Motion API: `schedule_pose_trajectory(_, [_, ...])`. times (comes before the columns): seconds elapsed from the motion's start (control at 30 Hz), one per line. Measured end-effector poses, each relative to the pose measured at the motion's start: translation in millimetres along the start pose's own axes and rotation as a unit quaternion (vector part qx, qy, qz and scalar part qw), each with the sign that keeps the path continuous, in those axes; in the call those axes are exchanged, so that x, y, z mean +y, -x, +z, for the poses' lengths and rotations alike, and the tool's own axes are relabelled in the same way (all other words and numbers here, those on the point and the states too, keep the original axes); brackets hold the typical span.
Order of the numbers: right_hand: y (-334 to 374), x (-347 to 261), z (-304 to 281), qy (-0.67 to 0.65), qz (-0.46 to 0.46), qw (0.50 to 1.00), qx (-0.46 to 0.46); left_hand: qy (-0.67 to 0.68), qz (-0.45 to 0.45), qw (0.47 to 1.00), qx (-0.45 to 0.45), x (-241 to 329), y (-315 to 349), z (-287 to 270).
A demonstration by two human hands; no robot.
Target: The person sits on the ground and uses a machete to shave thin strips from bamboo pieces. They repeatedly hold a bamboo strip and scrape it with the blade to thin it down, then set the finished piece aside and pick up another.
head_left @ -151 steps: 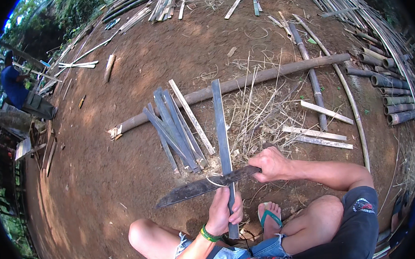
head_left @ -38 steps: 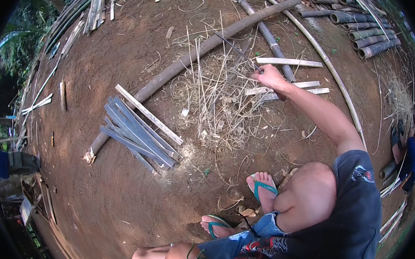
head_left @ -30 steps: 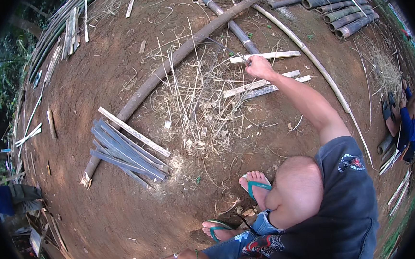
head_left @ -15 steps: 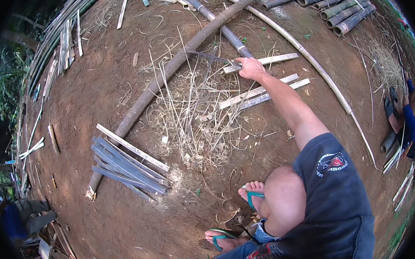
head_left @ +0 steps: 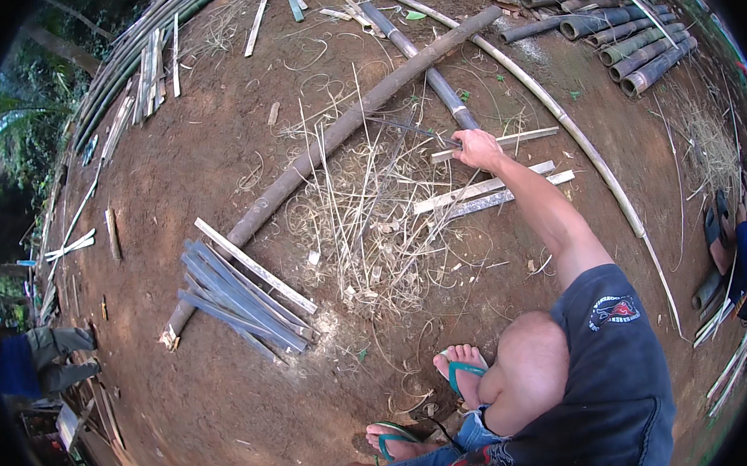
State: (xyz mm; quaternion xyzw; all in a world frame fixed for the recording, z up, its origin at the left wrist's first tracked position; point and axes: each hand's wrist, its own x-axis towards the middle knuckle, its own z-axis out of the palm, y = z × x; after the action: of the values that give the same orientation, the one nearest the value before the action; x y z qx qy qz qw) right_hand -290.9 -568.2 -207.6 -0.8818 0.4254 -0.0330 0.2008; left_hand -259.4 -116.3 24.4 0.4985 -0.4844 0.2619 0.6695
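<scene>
My right arm reaches forward, and my right hand (head_left: 478, 149) is closed beside the pale bamboo strip (head_left: 527, 136) lying crosswise. From this hand a long, thin, dark blade, seemingly a machete (head_left: 409, 128), points left toward the brown pole (head_left: 344, 124); its handle is hidden in my fist. Just beyond the hand lies a dark bamboo pole (head_left: 448, 92), passing beneath the brown one. Two more split bamboo strips (head_left: 485, 187) rest on the ground nearer to me. My left hand does not show.
Bamboo shavings (head_left: 374, 242) litter the dirt before my feet. A bundle of dark split strips (head_left: 239, 299) leans on the brown pole's near end. A long curved pole (head_left: 569, 124) arcs on the right. Cut bamboo tubes (head_left: 629, 42) are piled far right. People sit at both sides.
The whole view has shifted, so the scene sits a little farther right and lower. My right hand stays by the same strip, still gripping the dark blade.
</scene>
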Motion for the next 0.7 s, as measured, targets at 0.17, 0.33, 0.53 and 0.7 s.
schedule_pose_trajectory(0.17, [18, -46, -43, -0.047, -0.066, 0.996, -0.038, 0.036, 0.082, 0.983, 0.163, 30, -42, -17])
schedule_pose_trajectory(0.33, [51, -150, -108, -0.159, -0.175, 0.97, -0.066, -0.053, -0.272, 0.96, 0.039, -73, -13, -14])
schedule_pose_trajectory(0.53, [108, -246, -120, -0.286, -0.278, 0.907, -0.132, -0.013, -0.369, 0.917, -0.148, -142, -5, 10])
schedule_pose_trajectory(0.7, [125, -262, -107, -0.328, -0.308, 0.878, -0.166, -0.12, -0.346, 0.927, -0.084, -142, -10, 7])
